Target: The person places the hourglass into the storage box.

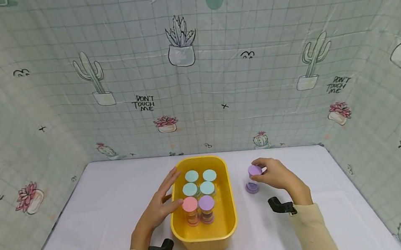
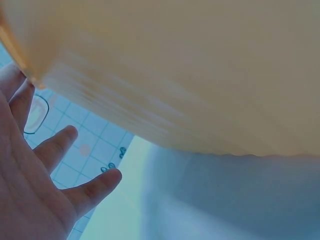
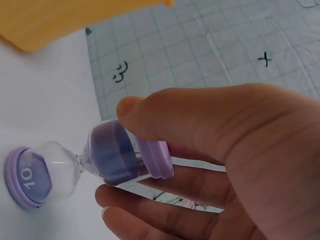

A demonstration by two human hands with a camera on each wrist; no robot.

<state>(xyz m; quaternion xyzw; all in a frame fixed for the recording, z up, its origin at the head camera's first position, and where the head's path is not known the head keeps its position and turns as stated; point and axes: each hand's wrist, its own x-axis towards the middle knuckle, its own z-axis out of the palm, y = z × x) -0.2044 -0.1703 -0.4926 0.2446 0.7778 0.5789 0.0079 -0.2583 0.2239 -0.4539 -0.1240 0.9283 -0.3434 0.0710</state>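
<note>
My right hand [image 1: 279,176] pinches a purple-capped hourglass [image 1: 254,170] between thumb and fingers, right of a yellow bin. In the right wrist view, dark purple sand fills the hourglass bulb [image 3: 111,152] nearest the fingers, and "10" marks the far cap [image 3: 27,180]. Whether that cap touches the table, I cannot tell. My left hand [image 1: 157,209] lies along the left rim of the yellow bin [image 1: 230,209], fingers spread and fairly straight. Inside stand several teal-capped hourglasses [image 1: 191,176], a pink-capped hourglass [image 1: 190,204] and another purple-capped hourglass [image 1: 206,203].
A white cloth-covered table [image 1: 112,204] lies under everything. Behind it and at both sides hangs a gridded curtain [image 1: 195,83] printed with cacti and potted plants. Black bands [image 1: 160,249] circle both wrists.
</note>
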